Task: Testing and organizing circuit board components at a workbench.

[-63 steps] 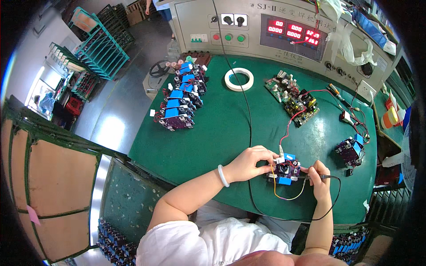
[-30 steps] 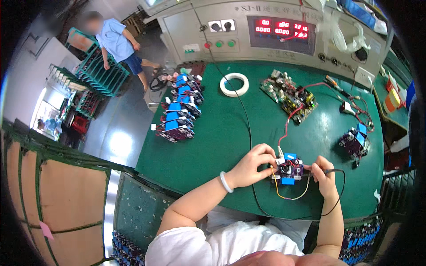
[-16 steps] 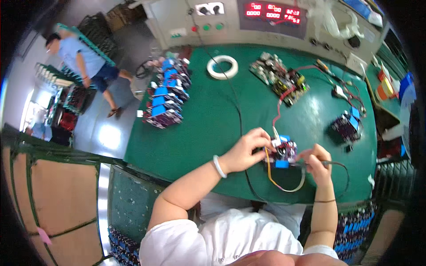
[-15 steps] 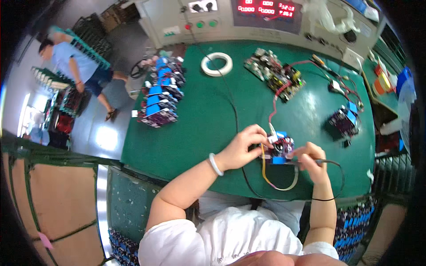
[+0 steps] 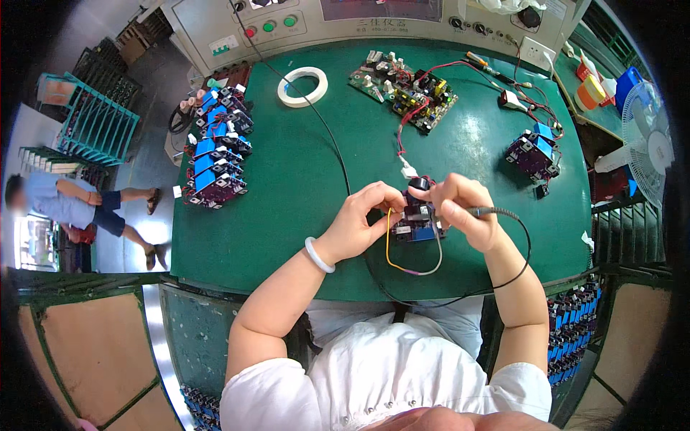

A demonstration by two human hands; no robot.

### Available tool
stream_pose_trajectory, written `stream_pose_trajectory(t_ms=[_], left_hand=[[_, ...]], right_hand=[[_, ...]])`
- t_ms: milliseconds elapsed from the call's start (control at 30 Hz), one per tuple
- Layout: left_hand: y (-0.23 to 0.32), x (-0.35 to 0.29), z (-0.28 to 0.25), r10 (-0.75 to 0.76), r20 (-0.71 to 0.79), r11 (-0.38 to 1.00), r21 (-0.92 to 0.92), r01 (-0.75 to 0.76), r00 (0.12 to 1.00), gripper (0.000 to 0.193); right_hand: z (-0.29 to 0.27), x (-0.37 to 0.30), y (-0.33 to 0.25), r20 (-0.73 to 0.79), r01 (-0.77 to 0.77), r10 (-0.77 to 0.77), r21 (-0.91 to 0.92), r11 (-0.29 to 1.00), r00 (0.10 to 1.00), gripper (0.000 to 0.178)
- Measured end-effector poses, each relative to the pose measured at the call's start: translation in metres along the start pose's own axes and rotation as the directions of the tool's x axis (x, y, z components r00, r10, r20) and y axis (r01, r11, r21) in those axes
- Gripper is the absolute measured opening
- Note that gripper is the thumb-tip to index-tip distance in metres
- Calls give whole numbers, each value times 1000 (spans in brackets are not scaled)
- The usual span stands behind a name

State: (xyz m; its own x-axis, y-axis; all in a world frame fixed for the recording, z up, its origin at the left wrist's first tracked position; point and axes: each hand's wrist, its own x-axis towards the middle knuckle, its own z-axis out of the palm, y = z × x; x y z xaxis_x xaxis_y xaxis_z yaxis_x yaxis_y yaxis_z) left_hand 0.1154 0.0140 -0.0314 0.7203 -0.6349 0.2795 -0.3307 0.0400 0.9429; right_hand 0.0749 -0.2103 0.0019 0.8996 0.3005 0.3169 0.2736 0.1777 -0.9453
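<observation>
In front of me a small dark purple circuit board [image 5: 417, 231] with blue parts stands on the green mat, between my hands. My left hand [image 5: 365, 219], a pale band on its wrist, pinches the board's left edge beside a yellow and white wire loop [image 5: 389, 248]. My right hand [image 5: 463, 208] is closed round a slim probe [image 5: 477, 212] with a black cable; the probe's tip is hidden. Its index finger reaches to a round black part [image 5: 419, 185] at the board's top. A white connector [image 5: 409, 172] on a red lead sits just behind the board.
A row of blue-and-purple boards [image 5: 215, 154] stands at the left, near a tape roll [image 5: 302, 87]. Farther back lies a larger circuit board [image 5: 406, 90]; another small board [image 5: 533, 154] is at right. A black cable [image 5: 327, 129] crosses the mat. A person [image 5: 68, 205] walks at far left.
My right hand has moved from the board's lower right up to its top right, with the probe. The board now shows more of its front side. The walking person has come nearer.
</observation>
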Motion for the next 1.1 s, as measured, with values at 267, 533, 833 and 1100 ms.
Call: stream_pose_trajectory(t_ms=[267, 533, 833, 1100], left_hand=[[5, 3, 1, -96, -6, 994, -54, 96, 995, 43], [5, 2, -4, -205, 62, 970, -119, 211, 977, 52], [14, 1, 1, 30, -9, 973, 230, -27, 999, 46], [14, 1, -2, 52, 10, 954, 296, -53, 999, 47]], right_hand=[[-6, 29, 8, -59, -166, 178, 167, 972, 982, 30], [-5, 12, 10, -137, -195, 204, 80, 978, 969, 28], [12, -5, 8, -218, -209, 116, -471, 857, 969, 25], [19, -3, 18, -265, -245, 134, -451, 858, 955, 23]])
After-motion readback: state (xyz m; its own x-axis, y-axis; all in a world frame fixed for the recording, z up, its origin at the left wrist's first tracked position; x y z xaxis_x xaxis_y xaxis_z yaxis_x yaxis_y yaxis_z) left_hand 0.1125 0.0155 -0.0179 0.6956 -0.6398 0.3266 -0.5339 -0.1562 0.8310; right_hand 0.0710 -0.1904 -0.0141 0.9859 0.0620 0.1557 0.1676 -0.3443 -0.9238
